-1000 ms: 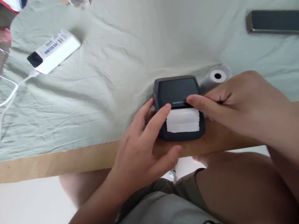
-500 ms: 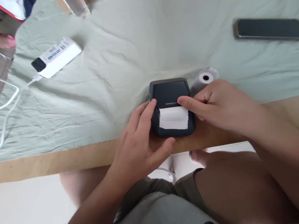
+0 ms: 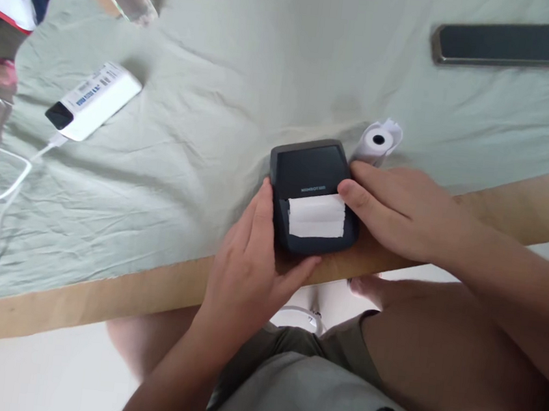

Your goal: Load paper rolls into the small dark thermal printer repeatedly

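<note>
A small dark receipt printer sits at the near edge of the table, with a strip of white paper coming out of its front. My left hand grips the printer's left side, thumb under its near edge. My right hand holds its right side, thumb by the paper slot. A white paper roll lies just behind the printer on the right, touching neither hand.
A pale green cloth covers the wooden table. A white power bank with a white cable lies at the left. A dark phone lies at the far right. My knees are below the table edge.
My left index finger has come off the printer's top and now lies along its left side. My right hand has dropped lower against the right side. The printer stays put.
</note>
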A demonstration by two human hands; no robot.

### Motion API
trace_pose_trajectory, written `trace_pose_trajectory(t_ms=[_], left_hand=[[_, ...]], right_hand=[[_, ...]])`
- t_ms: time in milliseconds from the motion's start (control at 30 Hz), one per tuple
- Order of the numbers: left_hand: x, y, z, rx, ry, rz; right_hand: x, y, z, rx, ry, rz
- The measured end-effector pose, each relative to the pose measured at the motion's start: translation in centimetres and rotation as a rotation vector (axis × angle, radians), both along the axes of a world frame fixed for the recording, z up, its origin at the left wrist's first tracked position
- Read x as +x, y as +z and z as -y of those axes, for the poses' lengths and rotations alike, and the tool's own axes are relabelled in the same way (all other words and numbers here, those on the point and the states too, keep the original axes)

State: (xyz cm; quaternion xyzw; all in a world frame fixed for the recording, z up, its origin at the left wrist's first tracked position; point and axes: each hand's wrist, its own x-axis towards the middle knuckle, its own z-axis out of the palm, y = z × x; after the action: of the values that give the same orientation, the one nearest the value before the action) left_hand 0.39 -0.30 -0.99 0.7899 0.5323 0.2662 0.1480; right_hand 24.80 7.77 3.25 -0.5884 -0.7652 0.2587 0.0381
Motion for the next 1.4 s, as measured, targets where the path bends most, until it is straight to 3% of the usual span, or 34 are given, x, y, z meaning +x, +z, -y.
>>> trace_pose_trajectory(t_ms=[233, 433, 600, 767, 1000, 1100, 1200, 1400], left_hand=[[-0.9, -0.3, -0.8, 0.026, -0.009, 0.008], [-1.5, 0.4, -1.4, -0.091, 0.04, -0.026], [-0.7, -0.4, -1.2, 0.006, 0.033, -0.022], [-0.2, -1.2, -0.6, 0.072, 0.081, 0.029], [-0.2, 0.2, -0.5, 0.072, 0.023, -0.061], [0.0, 0.5, -0.3, 0.058, 0.0, -0.063], [0.2, 0.5, -0.2, 0.051, 0.001, -0.061], [-0.1, 0.5, -0.1, 0.016, -0.018, -0.055]], right_hand=[[0.0, 0.3, -0.7, -0.044, 0.055, 0.055], [0.1, 0.1, -0.6, -0.025, 0.089, 0.065], [0.0, 1.0, -0.4, -0.046, 0.062, 0.055], [0.1, 2.0, -0.3, 0.067, -0.03, -0.059], [-1.4, 3.1, -0.1, 0.286, -0.073, -0.446], [-2.8, 4.0, -0.7, 0.345, -0.139, -0.097], [-3.8, 4.5, -1.6, 0.24, -0.091, 0.245], [-4.0, 4.6, -3.2, 0.128, 0.121, 0.327]])
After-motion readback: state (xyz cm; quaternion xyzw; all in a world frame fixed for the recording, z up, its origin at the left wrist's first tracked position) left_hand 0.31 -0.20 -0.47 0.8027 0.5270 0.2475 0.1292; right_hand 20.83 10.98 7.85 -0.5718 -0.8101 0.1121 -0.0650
